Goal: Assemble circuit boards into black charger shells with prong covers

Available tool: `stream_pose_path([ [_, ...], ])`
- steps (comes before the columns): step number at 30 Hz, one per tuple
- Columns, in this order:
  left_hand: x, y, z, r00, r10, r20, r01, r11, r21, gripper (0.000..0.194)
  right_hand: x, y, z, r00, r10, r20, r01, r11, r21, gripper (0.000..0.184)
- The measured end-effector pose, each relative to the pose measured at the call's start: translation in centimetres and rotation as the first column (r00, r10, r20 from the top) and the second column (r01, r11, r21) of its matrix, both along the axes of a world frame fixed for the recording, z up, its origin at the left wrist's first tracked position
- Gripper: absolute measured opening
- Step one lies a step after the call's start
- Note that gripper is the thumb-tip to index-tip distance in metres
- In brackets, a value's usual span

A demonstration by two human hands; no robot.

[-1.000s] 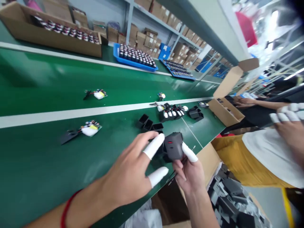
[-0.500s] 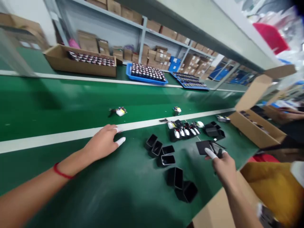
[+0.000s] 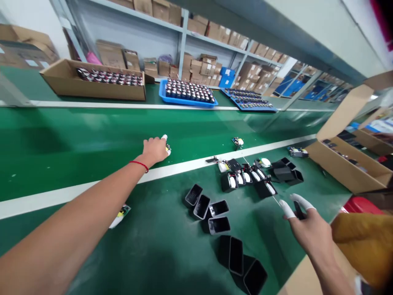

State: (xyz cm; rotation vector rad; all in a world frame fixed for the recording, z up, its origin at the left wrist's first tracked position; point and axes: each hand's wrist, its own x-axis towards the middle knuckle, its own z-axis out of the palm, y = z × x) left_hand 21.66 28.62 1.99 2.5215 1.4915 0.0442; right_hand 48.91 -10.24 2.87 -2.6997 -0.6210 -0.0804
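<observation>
My left hand (image 3: pixel 155 149), with a red thread round the wrist and white finger cots, is stretched far out over the green belt (image 3: pixel 76 135) and closed on a small circuit board with a yellow part (image 3: pixel 168 148). My right hand (image 3: pixel 303 225), also in white finger cots, hovers low at the right over the belt's edge and pinches a small dark piece (image 3: pixel 298 209). Several empty black housings (image 3: pixel 208 207) lie between the two hands. A row of filled black housings (image 3: pixel 245 178) stands beyond them. Another circuit board (image 3: pixel 122 213) shows under my left forearm.
A further board (image 3: pixel 238 142) lies on the belt past the white line (image 3: pixel 196 162). At the far side stand a cardboard box of parts (image 3: pixel 92 84) and blue trays (image 3: pixel 187 96). An open carton (image 3: pixel 344 164) is at the right. Shelves of boxes (image 3: pixel 211 37) line the back wall.
My left hand has reached farther out across the white line and closed on the circuit board. The black piece that my right hand held has gone; that hand now pinches only a small dark piece.
</observation>
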Motion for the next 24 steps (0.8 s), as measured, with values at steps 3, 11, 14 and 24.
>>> stream_pose_path([
  [3, 1.0, 0.0, 0.5, 0.998, 0.02, 0.058, -0.019, 1.0, -0.024, 0.036, -3.2, -1.6, 2.4, 0.996, -0.062, -0.06, 0.067, 0.994, 0.091, 0.065],
  [11, -0.3, -9.2, 6.7, 0.826, -0.153, 0.542, 0.217, 0.975, -0.055, 0.082, -14.5, -1.4, 5.3, 0.757, 0.493, -0.428, -0.133, 0.758, 0.638, 0.047],
  [14, -1.4, -15.5, 8.8, 0.555, 0.069, 0.829, 0.383, 0.864, -0.327, 0.084, -16.9, 0.0, 4.9, 0.682, 0.644, -0.346, -0.21, 0.626, 0.751, 0.037],
  [24, -3.7, -27.4, 8.6, 0.376, 0.765, 0.523, 0.734, 0.098, -0.671, 0.049, -17.3, -2.8, 5.5, 0.372, 0.882, -0.288, -0.349, 0.421, 0.837, 0.076],
])
